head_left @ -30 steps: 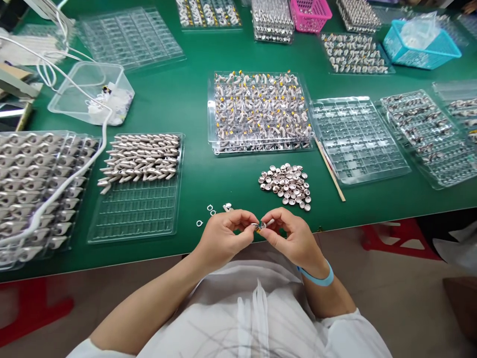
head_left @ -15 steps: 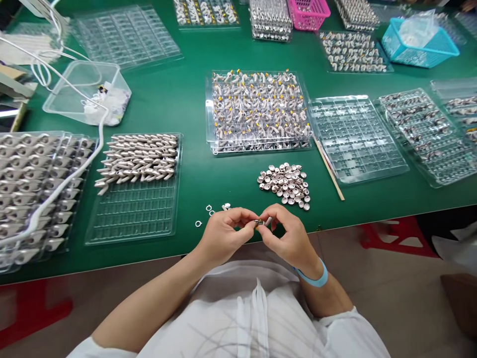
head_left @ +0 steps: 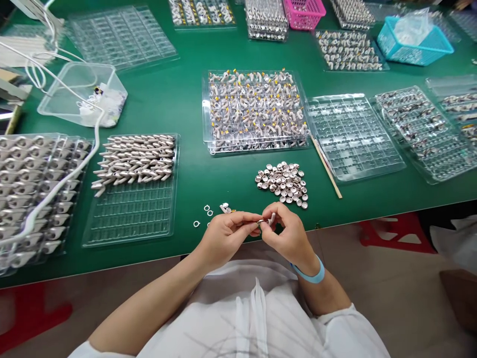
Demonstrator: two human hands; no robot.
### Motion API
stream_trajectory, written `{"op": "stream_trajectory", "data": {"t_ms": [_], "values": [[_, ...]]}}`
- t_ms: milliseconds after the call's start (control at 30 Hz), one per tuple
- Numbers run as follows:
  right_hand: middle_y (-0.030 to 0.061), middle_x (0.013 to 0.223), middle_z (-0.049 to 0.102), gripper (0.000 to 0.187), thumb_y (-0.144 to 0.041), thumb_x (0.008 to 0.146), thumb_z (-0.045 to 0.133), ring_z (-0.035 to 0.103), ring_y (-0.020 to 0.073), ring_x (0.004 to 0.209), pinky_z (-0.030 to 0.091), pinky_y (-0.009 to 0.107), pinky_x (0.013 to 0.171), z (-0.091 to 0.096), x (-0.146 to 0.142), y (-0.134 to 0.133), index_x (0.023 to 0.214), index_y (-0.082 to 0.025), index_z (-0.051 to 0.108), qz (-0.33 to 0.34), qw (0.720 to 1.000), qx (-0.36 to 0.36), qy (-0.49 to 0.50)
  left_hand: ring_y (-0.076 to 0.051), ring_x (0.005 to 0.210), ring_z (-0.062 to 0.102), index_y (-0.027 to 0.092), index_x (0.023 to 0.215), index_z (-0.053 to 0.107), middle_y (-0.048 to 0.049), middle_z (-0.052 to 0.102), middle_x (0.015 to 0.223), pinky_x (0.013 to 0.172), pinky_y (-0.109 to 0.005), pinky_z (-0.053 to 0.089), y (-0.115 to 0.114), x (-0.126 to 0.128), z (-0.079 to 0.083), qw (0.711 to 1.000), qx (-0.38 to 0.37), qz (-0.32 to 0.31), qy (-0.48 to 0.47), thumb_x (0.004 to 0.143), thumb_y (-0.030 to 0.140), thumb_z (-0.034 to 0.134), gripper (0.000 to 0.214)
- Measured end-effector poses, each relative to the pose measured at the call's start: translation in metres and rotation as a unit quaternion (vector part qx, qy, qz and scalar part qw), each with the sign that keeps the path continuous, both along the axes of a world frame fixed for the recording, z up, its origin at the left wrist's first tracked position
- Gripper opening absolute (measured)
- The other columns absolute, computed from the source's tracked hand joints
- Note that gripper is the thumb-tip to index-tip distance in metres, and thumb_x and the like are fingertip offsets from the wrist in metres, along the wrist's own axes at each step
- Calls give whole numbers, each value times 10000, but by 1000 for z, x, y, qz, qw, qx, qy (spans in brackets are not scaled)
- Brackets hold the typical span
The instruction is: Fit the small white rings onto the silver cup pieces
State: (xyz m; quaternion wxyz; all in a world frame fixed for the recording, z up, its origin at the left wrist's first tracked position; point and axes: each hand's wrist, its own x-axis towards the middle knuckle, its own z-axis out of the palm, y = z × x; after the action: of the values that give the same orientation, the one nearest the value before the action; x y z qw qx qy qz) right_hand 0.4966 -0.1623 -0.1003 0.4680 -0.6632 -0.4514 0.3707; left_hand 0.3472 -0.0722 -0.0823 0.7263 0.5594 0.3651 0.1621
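Two grips of mine: left grip (head_left: 225, 237), right grip (head_left: 286, 229), both pinched at the fingertips on one small piece (head_left: 272, 218) with a pale curved end. Detail mostly hidden by fingers. Counts on the green worktop (head_left: 208, 176): one heap of round metal caps (head_left: 285, 183), dozens, overlapping, no exact number; three white rings (head_left: 196, 223) in plain view, another partly covered by my left grip; one wooden stick (head_left: 328, 171); one blue basket (head_left: 417, 52); one pink basket (head_left: 305, 16); one see-through tub (head_left: 61, 107); one tray of silver pieces (head_left: 130, 219), filled in its far half only; one stack of trays with white-and-yellow parts (head_left: 257, 107), too many to count. One light-blue band (head_left: 315, 272), right wrist. Position: small piece sits between my two grips, touching both, left fingertips on its left end, pale end poking up by the right fingers, over the worktop's near edge, caps just beyond, rings off left.
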Motion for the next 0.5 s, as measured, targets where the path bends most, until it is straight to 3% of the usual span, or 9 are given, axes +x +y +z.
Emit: {"op": "stream_trajectory", "data": {"t_ms": [233, 500], "values": [[-21, 825, 542, 118, -160, 799, 580, 475, 100, 639, 397, 236, 565, -4, 0, -1, 827, -219, 482, 25, 993, 14, 115, -170, 767, 724, 152, 960, 769, -53, 760, 862, 720, -250, 615, -5, -2, -1, 1000, 12, -7, 0, 837, 224, 680, 168], [-22, 826, 540, 130, -130, 778, 568, 464, 94, 631, 384, 228, 550, -6, -2, 2, 798, -216, 472, 14, 995, 25, 98, -179, 809, 719, 157, 958, 769, -55, 763, 880, 753, -266, 603, -8, -1, 2, 1000, 2, -1, -1, 833, 237, 680, 173]]}}
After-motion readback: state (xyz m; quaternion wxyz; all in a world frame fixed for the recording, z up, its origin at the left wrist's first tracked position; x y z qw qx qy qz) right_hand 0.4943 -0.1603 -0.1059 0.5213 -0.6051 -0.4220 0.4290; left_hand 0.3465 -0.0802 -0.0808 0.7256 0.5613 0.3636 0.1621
